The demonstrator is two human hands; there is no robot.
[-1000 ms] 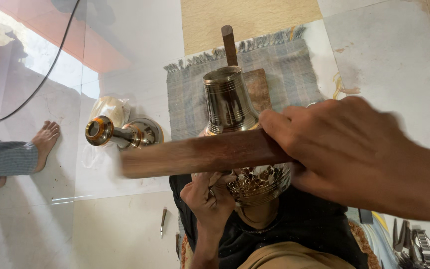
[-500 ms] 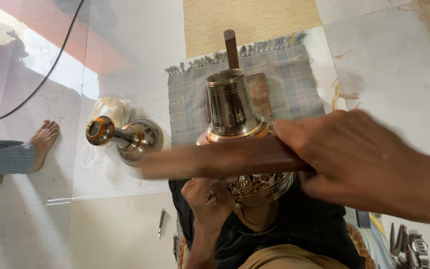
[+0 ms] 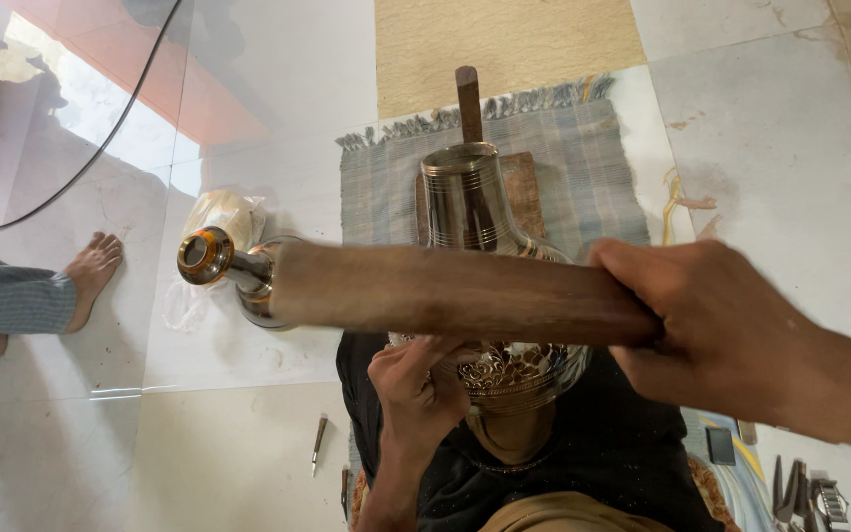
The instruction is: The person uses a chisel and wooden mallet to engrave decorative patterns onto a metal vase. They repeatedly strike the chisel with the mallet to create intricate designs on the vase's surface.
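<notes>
Floor: pale glossy tiles (image 3: 790,148), with a grey woven fringed mat (image 3: 593,167) at upper centre and a bare foot (image 3: 91,271) of another person at the left edge.
Right hand: the right hand (image 3: 731,335) is wrapped tightly around a long brown wooden baton (image 3: 455,291) held level across mid-frame.
Left hand: the left hand (image 3: 416,384) pinches something small against the vessel; what it grips cannot be told.
Vessel: a shiny engraved metal vase (image 3: 475,227) lies in the lap at centre, neck pointing away.
Progress: floral engraving already covers the belly; the smooth banded neck looks untouched, so work seems partly done.
Nearby: a second polished metal piece with brass rim (image 3: 214,258) rests at left.
</notes>
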